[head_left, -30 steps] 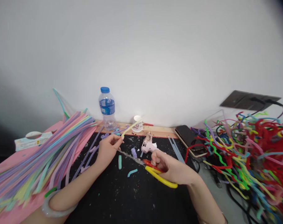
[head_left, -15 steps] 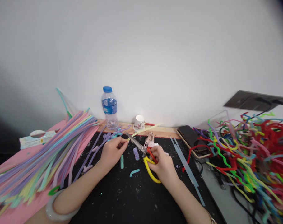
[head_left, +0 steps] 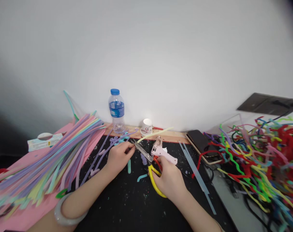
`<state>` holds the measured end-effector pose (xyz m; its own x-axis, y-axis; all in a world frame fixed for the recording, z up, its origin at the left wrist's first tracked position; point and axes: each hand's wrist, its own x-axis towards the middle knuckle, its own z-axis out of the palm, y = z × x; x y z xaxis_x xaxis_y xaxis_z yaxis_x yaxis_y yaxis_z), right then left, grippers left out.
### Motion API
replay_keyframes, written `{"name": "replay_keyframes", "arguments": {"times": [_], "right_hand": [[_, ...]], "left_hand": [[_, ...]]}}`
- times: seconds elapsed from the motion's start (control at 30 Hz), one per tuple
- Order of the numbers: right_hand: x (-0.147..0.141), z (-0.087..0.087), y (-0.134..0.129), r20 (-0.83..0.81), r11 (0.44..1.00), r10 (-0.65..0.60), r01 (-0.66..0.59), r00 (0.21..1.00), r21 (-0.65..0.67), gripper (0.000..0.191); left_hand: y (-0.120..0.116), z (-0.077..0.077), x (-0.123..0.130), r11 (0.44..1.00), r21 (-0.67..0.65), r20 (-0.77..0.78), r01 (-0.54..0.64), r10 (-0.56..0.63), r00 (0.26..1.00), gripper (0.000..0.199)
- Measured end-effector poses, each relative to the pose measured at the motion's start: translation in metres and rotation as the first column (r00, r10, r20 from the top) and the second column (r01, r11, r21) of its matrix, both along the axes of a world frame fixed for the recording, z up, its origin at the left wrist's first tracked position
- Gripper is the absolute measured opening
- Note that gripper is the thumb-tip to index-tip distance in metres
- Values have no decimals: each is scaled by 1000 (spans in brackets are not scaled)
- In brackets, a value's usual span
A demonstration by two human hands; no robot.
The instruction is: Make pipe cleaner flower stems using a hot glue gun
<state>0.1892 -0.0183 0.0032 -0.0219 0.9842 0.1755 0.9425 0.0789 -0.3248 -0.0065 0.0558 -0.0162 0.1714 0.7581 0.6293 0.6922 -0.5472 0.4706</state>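
My right hand (head_left: 169, 177) grips the scissors (head_left: 153, 175) by their red and yellow handles, with the blades pointing up and left toward my other hand. At the blade tips, my left hand (head_left: 119, 158) is pinched closed on the near end of a pale yellow pipe cleaner (head_left: 158, 132), which stretches away to the right past the blades. A white glue gun (head_left: 164, 154) lies just beyond my right hand. Short teal pieces (head_left: 129, 166) and a coiled purple piece (head_left: 143, 159) rest on the black mat (head_left: 127, 206) between my hands.
Pastel pipe cleaners (head_left: 57, 158) fan across pink paper at left. A bottle (head_left: 117, 111) and paper cup (head_left: 146, 127) stand at the wall. Right of the mat are translucent sticks (head_left: 197, 175), a phone (head_left: 199, 141) and a tangle of bright pipe cleaners (head_left: 264, 161).
The whole view has shifted slightly, so things appear farther right. My right hand and the scissors handles sit a little lower, and more of the glue gun shows.
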Motion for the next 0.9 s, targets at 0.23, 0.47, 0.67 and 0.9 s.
{"name": "replay_keyframes", "arguments": {"times": [0.23,0.47,0.67,0.9], "right_hand": [[-1,3,-1,58,999,-12,15,998,-44,22],[-2,3,-3,70,999,-26,28,997,-38,20],[-2,3,-2,69,999,-32,34,997,-20,19],[-4,6,-3,93,998,-52,56,994,-40,19]], "left_hand": [[1,0,0,1000,-3,12,7,-7,1000,15],[1,-2,-1,1000,-3,16,5,-5,1000,16],[1,-1,0,1000,-20,16,-1,1,1000,16],[1,-2,-1,1000,-23,20,-11,12,1000,16]]}}
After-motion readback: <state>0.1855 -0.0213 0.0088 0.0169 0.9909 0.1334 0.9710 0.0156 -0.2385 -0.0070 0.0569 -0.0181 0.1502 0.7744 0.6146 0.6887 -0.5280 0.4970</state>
